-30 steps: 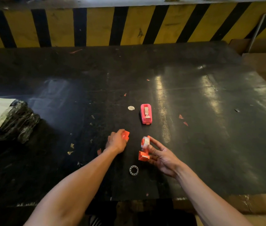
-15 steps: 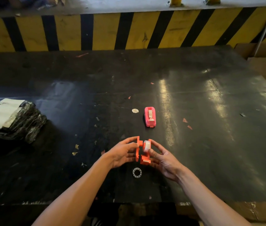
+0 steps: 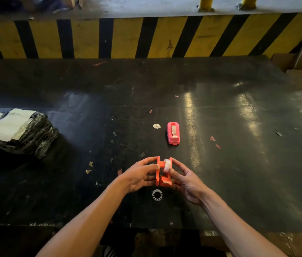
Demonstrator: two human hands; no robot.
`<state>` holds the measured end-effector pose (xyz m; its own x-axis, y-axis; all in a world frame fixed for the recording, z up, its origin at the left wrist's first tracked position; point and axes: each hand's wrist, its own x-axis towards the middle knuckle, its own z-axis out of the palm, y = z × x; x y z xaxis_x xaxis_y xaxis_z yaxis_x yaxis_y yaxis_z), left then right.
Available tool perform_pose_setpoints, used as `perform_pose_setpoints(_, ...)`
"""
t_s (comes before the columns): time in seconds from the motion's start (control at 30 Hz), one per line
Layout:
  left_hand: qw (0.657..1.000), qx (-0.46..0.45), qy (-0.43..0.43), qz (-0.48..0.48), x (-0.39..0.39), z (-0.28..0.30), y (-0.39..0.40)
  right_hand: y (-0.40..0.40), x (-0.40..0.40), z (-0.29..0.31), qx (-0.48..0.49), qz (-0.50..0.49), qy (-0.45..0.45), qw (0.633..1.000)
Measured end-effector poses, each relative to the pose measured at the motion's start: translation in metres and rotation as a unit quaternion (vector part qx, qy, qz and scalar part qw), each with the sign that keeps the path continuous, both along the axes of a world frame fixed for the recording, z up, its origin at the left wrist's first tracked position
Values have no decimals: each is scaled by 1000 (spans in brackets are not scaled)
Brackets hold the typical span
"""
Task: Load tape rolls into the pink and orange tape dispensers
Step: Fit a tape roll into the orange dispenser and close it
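Note:
I hold the orange tape dispenser [image 3: 160,175] above the black table, its two halves close together. A clear tape roll [image 3: 167,164] sits between them. My left hand [image 3: 140,175] grips the left half, thumb on its side. My right hand [image 3: 185,179] holds the right half with the roll, fingers partly under it. The pink tape dispenser [image 3: 173,133] lies closed on the table beyond my hands, a strip of tape showing on top. An empty clear tape core [image 3: 157,195] lies on the table just below my hands.
A black plastic-wrapped bundle with white labels [image 3: 14,132] lies at the left. A small white disc [image 3: 156,126] sits left of the pink dispenser. Paper scraps dot the black table [image 3: 239,164]. A yellow-and-black striped barrier [image 3: 146,38] runs along the far edge.
My left hand brought its orange half from the left over to the half with the roll in my right hand. The two halves now sit side by side around the roll.

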<state>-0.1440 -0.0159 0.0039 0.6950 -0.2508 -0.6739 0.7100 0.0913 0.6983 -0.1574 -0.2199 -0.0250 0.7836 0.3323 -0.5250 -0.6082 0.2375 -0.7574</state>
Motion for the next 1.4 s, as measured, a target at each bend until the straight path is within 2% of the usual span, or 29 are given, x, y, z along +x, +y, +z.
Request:
perform_pose_setpoints(0.2,999,31,5,-5,0,0,-1,1,0,-2,-2,17,6,1000)
perform_pose_setpoints(0.87,1000,18,4,-8,-5,3,9,7,2,4,-21,38,-15,999)
perform_pose_setpoints(1.03,999,45,-1,-10,-8,-2,10,9,1,0,-55,54,-22,997)
perform_pose_setpoints(1.23,999,-19,23,27,-17,-10,15,11,6,-2,-56,89,-44,994)
perform_pose_setpoints(1.4,998,-10,-1,58,-16,-9,12,15,13,-8,-71,78,-51,993)
